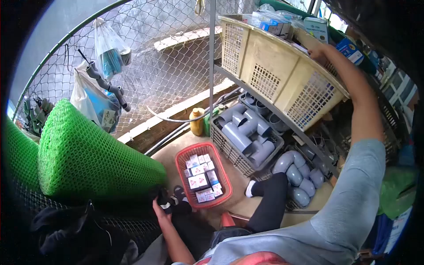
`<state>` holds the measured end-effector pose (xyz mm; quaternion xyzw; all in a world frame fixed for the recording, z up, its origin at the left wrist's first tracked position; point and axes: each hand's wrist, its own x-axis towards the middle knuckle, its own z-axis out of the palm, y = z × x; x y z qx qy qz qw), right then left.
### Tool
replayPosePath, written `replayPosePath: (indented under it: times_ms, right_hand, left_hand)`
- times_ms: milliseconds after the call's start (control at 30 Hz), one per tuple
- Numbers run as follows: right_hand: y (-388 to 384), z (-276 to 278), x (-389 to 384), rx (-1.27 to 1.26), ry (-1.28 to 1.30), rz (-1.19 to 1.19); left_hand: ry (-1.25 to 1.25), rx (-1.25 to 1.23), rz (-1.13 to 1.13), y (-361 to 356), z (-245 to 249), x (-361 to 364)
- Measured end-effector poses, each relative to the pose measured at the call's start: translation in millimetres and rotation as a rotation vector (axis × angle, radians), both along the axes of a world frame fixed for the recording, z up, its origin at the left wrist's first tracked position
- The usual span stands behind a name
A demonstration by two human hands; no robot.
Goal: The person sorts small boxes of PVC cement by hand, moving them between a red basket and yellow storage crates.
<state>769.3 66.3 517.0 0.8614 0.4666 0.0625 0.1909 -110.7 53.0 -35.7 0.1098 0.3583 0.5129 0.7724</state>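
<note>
My right hand [319, 51] is raised to the upper edge of a large cream plastic crate [265, 66] on the rack. Its fingers are curled down right at the rim, next to a cardboard flap [305, 38]; what they hold is hidden. Low on the left, my left hand [161, 209] has its fingers stretched out beside my leg, close to a black sandal [180, 192]. Near it on the floor stands a red basket [226, 179] with several small white boxes [197, 181] in it.
A grey crate of pipe fittings [238, 165] and a pile of pipe elbows [302, 176] sit under the metal rack [282, 115]. Rolls of green mesh [88, 154] lie at left. Bags [110, 48] hang on the wire fence [163, 79]. A yellow bottle [197, 123] stands behind the basket.
</note>
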Motion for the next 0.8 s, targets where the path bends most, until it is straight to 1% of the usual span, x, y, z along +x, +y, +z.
replayPosePath:
  times_ms: [33,67,133,167,200,233,267,333,367,400,433,467,500,533,567,633,667,733,767,800]
  right_hand:
    - [4.1,-8.8,4.6,-0.053,0.032,0.18]
    - [10.5,-20.4,6.2,-0.052,0.041,0.176]
    - [20.7,-46.7,11.1,0.353,-0.31,0.309]
    - [33.1,-60.3,46.0,0.349,-0.308,0.301]
    - [46.0,-68.0,73.2,0.363,-0.173,0.244]
    - [50.7,-66.5,76.6,0.377,-0.042,0.191]
    - [49.7,-65.0,80.0,0.373,-0.047,0.194]
    - [34.9,-64.8,73.0,0.8,0.128,0.251]
    - [12.3,-45.8,53.1,0.794,0.126,0.257]
    - [1.0,-21.6,7.2,0.495,0.089,0.123]
    - [11.8,0.3,-52.7,0.196,0.053,-0.008]
    - [14.1,17.5,-59.1,0.191,0.056,0.002]
    - [14.9,32.1,-64.6,0.196,-0.007,0.031]
    - [9.2,41.8,-67.4,0.204,-0.068,0.055]
    - [-3.2,49.9,-74.2,0.202,-0.065,0.054]
    - [-24.4,60.9,-91.0,0.643,-0.079,0.276]
    - [-33.5,65.7,-83.5,0.641,-0.074,0.277]
    - [-57.1,80.2,-70.2,0.961,-0.162,0.366]
    - [-72.3,83.0,-90.1,0.957,-0.161,0.365]
    - [-94.7,80.3,-132.7,1.131,-0.067,0.398]
  left_hand:
    - [0.006,0.032,-0.016,-0.6,2.8,2.1]
    - [0.021,0.022,-0.024,-3.2,11.2,3.9]
    - [0.042,0.005,-0.047,-5.8,17.6,4.6]
    - [0.066,-0.002,-0.001,-6.0,17.2,5.0]
    - [0.09,-0.009,0.047,-6.4,17.0,2.7]
    - [0.089,-0.011,0.045,-5.9,18.0,1.4]
    - [0.056,-0.002,0.044,-6.8,18.5,1.1]
    - [0.02,0.001,0.048,-10.2,19.2,-0.1]
    - [0.0,-0.004,0.032,-10.8,20.4,2.1]
    - [-0.018,-0.003,0.017,-7.8,23.9,3.2]
    - [-0.016,-0.002,0.027,-5.8,29.3,4.9]
    - [-0.007,0.02,0.036,-8.0,35.0,9.5]
    - [0.005,0.039,0.038,-11.7,40.0,11.7]
    - [0.012,0.034,0.036,-13.1,42.3,10.5]
    - [0.004,0.02,0.021,-12.3,41.3,11.5]
    - [-0.011,-0.008,0.001,-11.9,35.9,11.3]
    - [0.002,0.027,-0.022,-12.4,32.4,10.0]
    - [0.012,0.025,-0.027,-8.0,16.3,9.3]
    - [0.02,0.026,-0.035,-8.8,12.2,8.6]
    - [0.077,0.04,-0.053,-11.3,14.0,10.7]
